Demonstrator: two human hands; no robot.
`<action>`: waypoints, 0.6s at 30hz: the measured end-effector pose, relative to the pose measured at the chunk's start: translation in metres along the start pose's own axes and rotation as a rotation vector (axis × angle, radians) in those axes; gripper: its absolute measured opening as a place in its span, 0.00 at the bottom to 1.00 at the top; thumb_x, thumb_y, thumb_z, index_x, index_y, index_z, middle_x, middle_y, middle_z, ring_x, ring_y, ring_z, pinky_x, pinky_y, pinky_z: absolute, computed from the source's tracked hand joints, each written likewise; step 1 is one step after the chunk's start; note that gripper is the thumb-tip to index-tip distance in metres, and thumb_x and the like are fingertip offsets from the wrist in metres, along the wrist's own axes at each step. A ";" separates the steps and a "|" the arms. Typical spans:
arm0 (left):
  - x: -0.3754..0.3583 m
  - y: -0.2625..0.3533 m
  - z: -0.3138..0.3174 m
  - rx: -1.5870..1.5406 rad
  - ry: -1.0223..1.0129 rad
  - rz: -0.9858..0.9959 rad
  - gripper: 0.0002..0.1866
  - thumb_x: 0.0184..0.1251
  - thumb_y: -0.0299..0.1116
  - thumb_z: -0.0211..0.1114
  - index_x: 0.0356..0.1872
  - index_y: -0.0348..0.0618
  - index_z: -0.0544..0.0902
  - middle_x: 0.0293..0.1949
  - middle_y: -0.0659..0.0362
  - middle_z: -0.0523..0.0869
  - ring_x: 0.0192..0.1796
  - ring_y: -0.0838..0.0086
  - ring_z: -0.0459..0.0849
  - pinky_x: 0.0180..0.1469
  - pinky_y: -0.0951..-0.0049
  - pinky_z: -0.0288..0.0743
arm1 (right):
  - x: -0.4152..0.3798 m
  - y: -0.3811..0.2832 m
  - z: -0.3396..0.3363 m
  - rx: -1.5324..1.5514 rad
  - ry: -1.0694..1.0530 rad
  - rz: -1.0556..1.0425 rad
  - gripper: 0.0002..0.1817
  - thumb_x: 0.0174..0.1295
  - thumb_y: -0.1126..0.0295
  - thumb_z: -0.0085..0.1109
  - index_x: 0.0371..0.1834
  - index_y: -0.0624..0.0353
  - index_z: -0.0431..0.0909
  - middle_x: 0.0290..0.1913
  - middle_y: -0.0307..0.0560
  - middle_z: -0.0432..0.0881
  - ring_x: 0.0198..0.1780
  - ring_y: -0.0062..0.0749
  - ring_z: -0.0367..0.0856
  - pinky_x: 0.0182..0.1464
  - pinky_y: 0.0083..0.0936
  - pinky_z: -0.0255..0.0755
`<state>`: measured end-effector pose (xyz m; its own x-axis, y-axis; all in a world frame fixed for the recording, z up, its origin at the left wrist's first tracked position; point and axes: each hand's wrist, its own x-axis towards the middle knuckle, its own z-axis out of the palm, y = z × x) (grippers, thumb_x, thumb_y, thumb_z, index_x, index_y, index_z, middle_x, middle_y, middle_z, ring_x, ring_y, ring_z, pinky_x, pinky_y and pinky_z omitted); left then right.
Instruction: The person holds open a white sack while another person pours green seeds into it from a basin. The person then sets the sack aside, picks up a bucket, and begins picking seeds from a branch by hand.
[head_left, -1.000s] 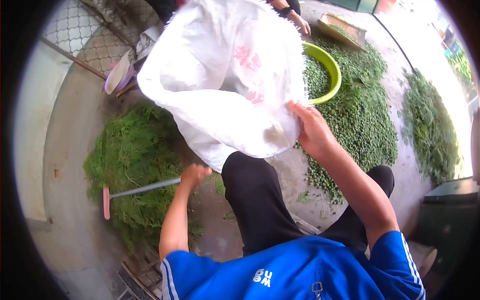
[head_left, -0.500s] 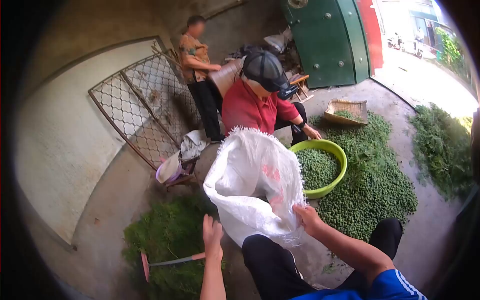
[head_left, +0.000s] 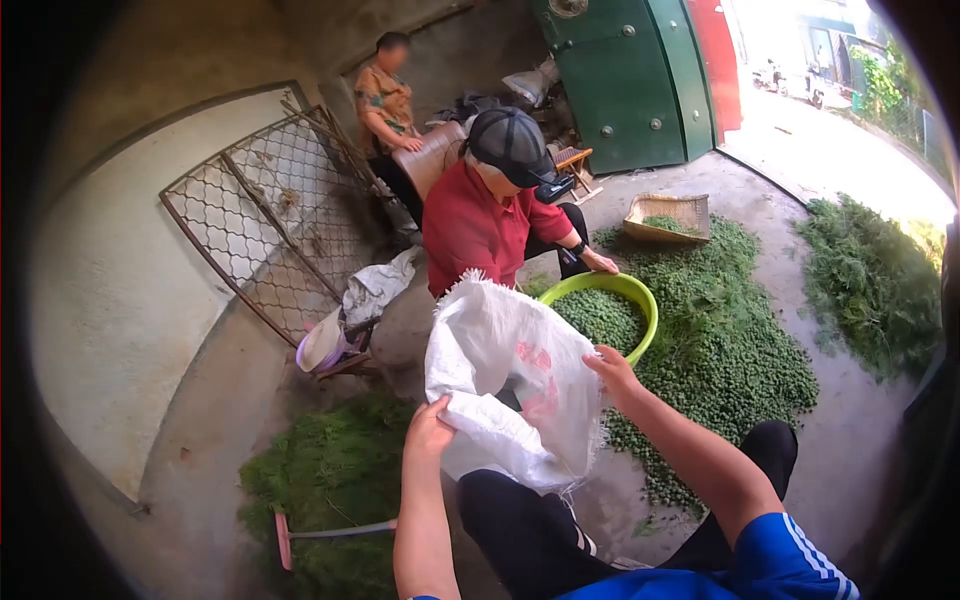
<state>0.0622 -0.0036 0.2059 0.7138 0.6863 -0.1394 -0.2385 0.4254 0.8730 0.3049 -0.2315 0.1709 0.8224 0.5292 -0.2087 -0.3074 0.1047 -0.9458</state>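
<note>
A white woven sack (head_left: pixel 500 350) with red print and a frayed rim hangs between my hands, its mouth open. My left hand (head_left: pixel 429 428) grips the rim at the sack's left side. On the right side, my right hand (head_left: pixel 611 368) holds the edge. Just beyond the sack, a yellow-green basin (head_left: pixel 648 300) holds small green berries (head_left: pixel 598 318). A co-worker in a red shirt and dark cap (head_left: pixel 478 215) bends beside it, one hand on the basin's rim.
A large heap of green berries (head_left: pixel 725 370) spreads right of the basin, with a woven scoop (head_left: pixel 690 215) behind it. Cut greenery (head_left: pixel 335 470) and a red-headed tool (head_left: pixel 283 540) lie lower left. Another person (head_left: pixel 385 105) is behind, near a metal lattice (head_left: pixel 265 215).
My left hand has moved up and taken hold of the sack's rim. The basin is shifted left and partly tucked behind the sack. The person at the back is lower.
</note>
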 end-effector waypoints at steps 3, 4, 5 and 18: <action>0.008 -0.030 -0.029 -0.271 0.038 -0.157 0.20 0.63 0.26 0.54 0.58 0.39 0.69 0.55 0.52 0.76 0.58 0.62 0.74 0.60 0.56 0.68 | 0.063 0.042 0.005 0.261 -0.403 0.235 0.22 0.61 0.65 0.54 0.56 0.64 0.69 0.49 0.51 0.78 0.46 0.43 0.79 0.48 0.43 0.72; 0.012 -0.040 -0.041 -0.229 0.103 -0.185 0.18 0.63 0.27 0.53 0.55 0.36 0.71 0.53 0.51 0.78 0.55 0.63 0.76 0.58 0.56 0.70 | 0.074 0.058 0.008 0.251 -0.458 0.255 0.21 0.64 0.64 0.50 0.58 0.61 0.67 0.52 0.51 0.76 0.51 0.46 0.77 0.54 0.49 0.70; 0.009 -0.045 -0.047 -0.189 0.166 -0.185 0.17 0.65 0.29 0.50 0.53 0.34 0.72 0.50 0.49 0.79 0.52 0.59 0.79 0.57 0.56 0.72 | 0.073 0.062 0.013 0.352 -0.406 0.339 0.19 0.64 0.66 0.49 0.55 0.63 0.69 0.49 0.52 0.78 0.47 0.46 0.79 0.50 0.46 0.72; -0.009 0.023 -0.114 -0.011 0.208 -0.028 0.28 0.69 0.51 0.49 0.53 0.32 0.73 0.52 0.47 0.79 0.51 0.61 0.80 0.53 0.59 0.75 | 0.115 0.114 -0.044 0.521 -0.424 0.627 0.21 0.64 0.62 0.42 0.51 0.69 0.68 0.42 0.57 0.80 0.41 0.43 0.82 0.51 0.41 0.78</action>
<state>-0.0244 0.0673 0.1739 0.5694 0.7805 -0.2580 -0.2287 0.4519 0.8623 0.3857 -0.1956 0.0277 0.2194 0.8710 -0.4397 -0.8994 0.0059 -0.4371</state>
